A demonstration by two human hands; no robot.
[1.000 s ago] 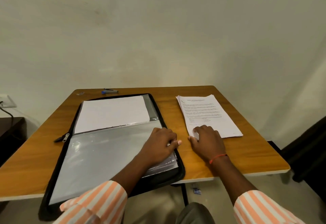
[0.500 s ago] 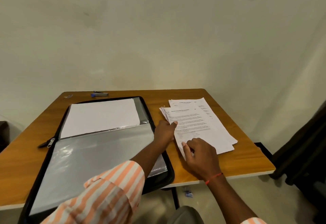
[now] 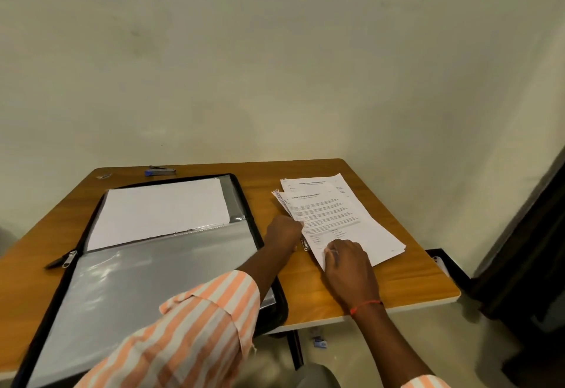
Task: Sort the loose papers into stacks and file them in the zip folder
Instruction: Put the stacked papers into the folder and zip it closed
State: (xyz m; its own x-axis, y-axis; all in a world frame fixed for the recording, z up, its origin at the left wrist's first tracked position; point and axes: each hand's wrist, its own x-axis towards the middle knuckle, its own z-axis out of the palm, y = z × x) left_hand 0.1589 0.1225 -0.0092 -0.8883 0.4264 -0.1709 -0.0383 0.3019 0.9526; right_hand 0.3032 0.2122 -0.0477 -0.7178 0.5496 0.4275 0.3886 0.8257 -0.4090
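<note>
Open zip folder [image 3: 171, 265] lying left on the wooden table [image 3: 351, 293], right hand [image 3: 348, 262] fingers curled on the near corner of the printed papers [image 3: 342, 219], left hand [image 3: 282, 231] pinching their fanned left edge, stapler [image 3: 160, 170] at far edge.

I have one view only, the head camera, worn high and looking forward and down across the wooden table [image 3: 351, 296] toward the wall [image 3: 275, 82] behind it. It sits close above the near edge (the wide lens bends the sides), so the striped sleeve [image 3: 189, 329] fills the bottom of frame.
</note>
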